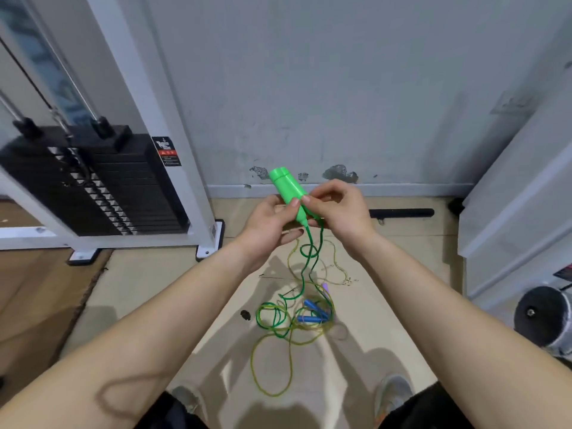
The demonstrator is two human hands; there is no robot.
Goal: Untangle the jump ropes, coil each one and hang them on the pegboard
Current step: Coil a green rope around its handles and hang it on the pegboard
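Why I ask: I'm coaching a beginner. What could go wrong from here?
Left hand and right hand hold the green handles; the green rope hangs into the floor pile, looped with the yellow rope. Lifting may tighten the tangle or drag the blue handles. Yellow loops near the shoes could trip the person.

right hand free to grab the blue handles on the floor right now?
Probably not yet. The right hand pinches the green handles, which the left hand also holds. The blue handles lie uncovered on the floor below, so nothing blocks the path, but green cord and yellow cord loop around them.
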